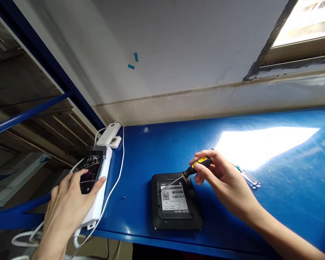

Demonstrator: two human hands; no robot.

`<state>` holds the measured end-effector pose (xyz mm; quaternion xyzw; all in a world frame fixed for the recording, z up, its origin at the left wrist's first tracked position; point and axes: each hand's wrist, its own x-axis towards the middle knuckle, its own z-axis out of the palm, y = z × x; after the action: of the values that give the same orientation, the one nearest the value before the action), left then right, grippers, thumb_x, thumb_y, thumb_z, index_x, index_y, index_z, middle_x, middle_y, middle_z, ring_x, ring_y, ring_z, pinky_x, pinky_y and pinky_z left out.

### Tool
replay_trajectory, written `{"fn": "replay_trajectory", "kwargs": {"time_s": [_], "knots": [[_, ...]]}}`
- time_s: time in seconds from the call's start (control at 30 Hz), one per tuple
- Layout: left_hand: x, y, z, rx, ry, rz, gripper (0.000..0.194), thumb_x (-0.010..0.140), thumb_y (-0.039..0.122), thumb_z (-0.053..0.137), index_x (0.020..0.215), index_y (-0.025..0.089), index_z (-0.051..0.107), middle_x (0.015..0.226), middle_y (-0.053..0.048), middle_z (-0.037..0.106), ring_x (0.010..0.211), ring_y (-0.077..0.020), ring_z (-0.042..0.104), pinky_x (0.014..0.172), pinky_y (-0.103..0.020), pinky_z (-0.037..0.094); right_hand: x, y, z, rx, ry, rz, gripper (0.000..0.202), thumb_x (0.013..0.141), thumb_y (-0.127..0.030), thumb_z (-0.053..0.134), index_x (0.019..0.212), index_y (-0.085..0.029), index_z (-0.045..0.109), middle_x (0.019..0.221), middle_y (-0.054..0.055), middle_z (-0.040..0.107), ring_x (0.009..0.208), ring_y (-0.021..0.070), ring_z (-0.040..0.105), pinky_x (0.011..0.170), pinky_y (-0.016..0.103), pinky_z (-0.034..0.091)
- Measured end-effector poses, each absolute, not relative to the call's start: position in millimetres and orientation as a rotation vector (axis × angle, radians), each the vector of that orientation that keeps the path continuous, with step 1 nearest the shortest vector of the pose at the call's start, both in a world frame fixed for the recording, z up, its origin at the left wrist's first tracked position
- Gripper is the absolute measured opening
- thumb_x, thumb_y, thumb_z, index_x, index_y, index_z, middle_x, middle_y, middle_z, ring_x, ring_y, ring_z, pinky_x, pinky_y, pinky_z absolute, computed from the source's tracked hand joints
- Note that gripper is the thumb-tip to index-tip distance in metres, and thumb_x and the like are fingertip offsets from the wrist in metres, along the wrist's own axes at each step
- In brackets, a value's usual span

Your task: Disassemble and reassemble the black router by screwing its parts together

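My right hand (pixel 222 177) grips a small screwdriver (pixel 191 170) with a yellow and black handle; its tip rests on the underside of a black square box (pixel 176 218) that lies label up on the blue table (pixel 260 202). At the table's left edge my left hand (pixel 66 202) touches a smartphone (pixel 90 174) with a lit screen, which lies on a white power bank (pixel 100 196). A tiny screw (pixel 124 197) sits on the table between the power bank and the box.
A second white charger (pixel 110 134) with white cables (pixel 116 180) lies at the back left corner. Clear-handled tweezers or a tool (pixel 247 176) lie right of my right hand. Blue shelving (pixel 29 112) stands at left, a grey wall behind.
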<state>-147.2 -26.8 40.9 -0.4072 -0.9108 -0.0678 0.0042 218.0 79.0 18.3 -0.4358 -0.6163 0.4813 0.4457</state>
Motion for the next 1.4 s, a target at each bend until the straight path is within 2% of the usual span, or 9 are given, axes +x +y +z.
{"fn": "replay_trajectory", "kwargs": {"time_s": [0.07,0.13,0.37,0.53,0.73,0.9,1.07,1.23,1.4], "knots": [[-152.2,-22.0,47.2,-1.303,-2.847,-0.222,0.096,0.085,0.087,0.041,0.158,0.024,0.042,0.169,-0.022,0.030,0.151,-0.0567,0.028,0.108,-0.075,0.041,218.2,79.4,18.8,-1.080,-1.529,1.185,0.039,0.091,-0.057,0.069,0.110,-0.023,0.062,0.091,0.004,0.075,0.063,0.0146,0.070,0.061,0.029,0.062],[-156.7,-19.8,54.1,-1.309,-2.840,-0.244,0.099,0.085,0.088,0.040,0.161,0.024,0.037,0.173,-0.020,0.023,0.152,-0.0571,0.025,0.109,-0.077,0.038,218.7,79.3,19.3,-1.078,-1.534,1.181,0.038,0.092,-0.056,0.069,0.110,-0.024,0.062,0.093,0.005,0.075,0.063,0.0141,0.070,0.061,0.028,0.062],[-152.0,-27.6,60.3,-1.318,-2.838,-0.260,0.104,0.082,0.092,0.037,0.152,0.015,0.045,0.169,-0.024,0.030,0.151,-0.0565,0.029,0.108,-0.075,0.043,218.4,77.1,20.2,-1.065,-1.520,1.202,0.035,0.092,-0.054,0.069,0.109,-0.024,0.063,0.092,0.004,0.075,0.063,0.0133,0.069,0.061,0.027,0.062],[-146.4,-31.2,56.9,-1.278,-2.844,-0.220,0.105,0.077,0.095,0.038,0.148,0.018,0.048,0.169,-0.022,0.029,0.152,-0.0533,0.029,0.112,-0.074,0.039,219.0,77.2,20.2,-1.072,-1.539,1.184,0.037,0.092,-0.056,0.069,0.110,-0.024,0.062,0.093,0.005,0.075,0.063,0.0150,0.070,0.061,0.029,0.063],[-145.7,-34.9,53.0,-1.290,-2.850,-0.143,0.094,0.079,0.092,0.037,0.142,0.024,0.052,0.171,-0.018,0.026,0.153,-0.0501,0.028,0.113,-0.070,0.039,219.7,77.9,20.2,-1.070,-1.559,1.153,0.038,0.092,-0.057,0.068,0.110,-0.024,0.062,0.092,0.005,0.076,0.064,0.0156,0.071,0.061,0.029,0.062],[-146.2,-36.5,46.0,-1.327,-2.821,-0.137,0.090,0.081,0.089,0.040,0.141,0.024,0.052,0.171,-0.019,0.026,0.151,-0.0520,0.030,0.111,-0.071,0.040,220.0,77.4,21.3,-1.088,-1.567,1.129,0.038,0.091,-0.058,0.069,0.108,-0.024,0.063,0.089,0.004,0.074,0.061,0.0157,0.071,0.059,0.029,0.062],[-147.2,-41.6,45.3,-1.303,-2.811,-0.162,0.096,0.080,0.091,0.039,0.145,0.020,0.048,0.170,-0.021,0.027,0.150,-0.0526,0.030,0.112,-0.071,0.039,220.1,78.0,19.9,-1.092,-1.572,1.132,0.039,0.092,-0.058,0.068,0.111,-0.025,0.062,0.093,0.004,0.075,0.063,0.0153,0.071,0.061,0.029,0.062],[-146.0,-43.2,43.9,-1.311,-2.800,-0.171,0.095,0.079,0.090,0.039,0.142,0.020,0.049,0.169,-0.022,0.029,0.150,-0.0519,0.031,0.112,-0.070,0.040,220.8,77.7,19.9,-1.102,-1.562,1.128,0.043,0.090,-0.062,0.068,0.110,-0.024,0.062,0.094,0.006,0.076,0.062,0.0158,0.071,0.061,0.031,0.062],[-140.8,-44.3,43.7,-1.369,-2.789,-0.193,0.092,0.078,0.090,0.038,0.139,0.022,0.052,0.169,-0.019,0.030,0.150,-0.0508,0.031,0.108,-0.071,0.044,220.3,78.8,19.4,-1.101,-1.568,1.126,0.042,0.091,-0.061,0.068,0.110,-0.025,0.062,0.092,0.006,0.076,0.063,0.0161,0.071,0.061,0.031,0.062]]}}
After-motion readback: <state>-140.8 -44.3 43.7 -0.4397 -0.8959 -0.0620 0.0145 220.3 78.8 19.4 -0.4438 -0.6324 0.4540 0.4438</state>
